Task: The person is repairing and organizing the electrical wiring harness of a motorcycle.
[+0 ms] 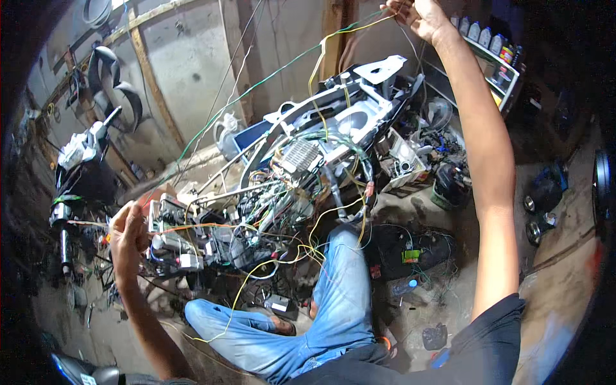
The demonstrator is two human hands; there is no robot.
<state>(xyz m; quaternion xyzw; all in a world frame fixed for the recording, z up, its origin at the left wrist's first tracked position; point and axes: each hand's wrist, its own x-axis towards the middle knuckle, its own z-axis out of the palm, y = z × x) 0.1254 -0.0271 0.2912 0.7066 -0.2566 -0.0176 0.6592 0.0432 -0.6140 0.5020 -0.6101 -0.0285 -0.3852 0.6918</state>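
Observation:
My right hand is raised high at the upper right, its fingers closed on the ends of several thin electrical wires. From it a green wire runs taut across to the lower left. A yellow wire sags from the same hand toward the motorcycle frame. My left hand is closed in a pinch at the left; orange and red wires meet its fingers. Between my hands the stripped frame carries tangled wiring, with a finned metal part on it. More yellow wires hang over my jeans.
A shelf with several bottles stands at the upper right. Beside the frame is a white crate of parts. On the floor to the right lie a dark seat-like piece and a small plastic bottle. Handlebar parts stand at the left.

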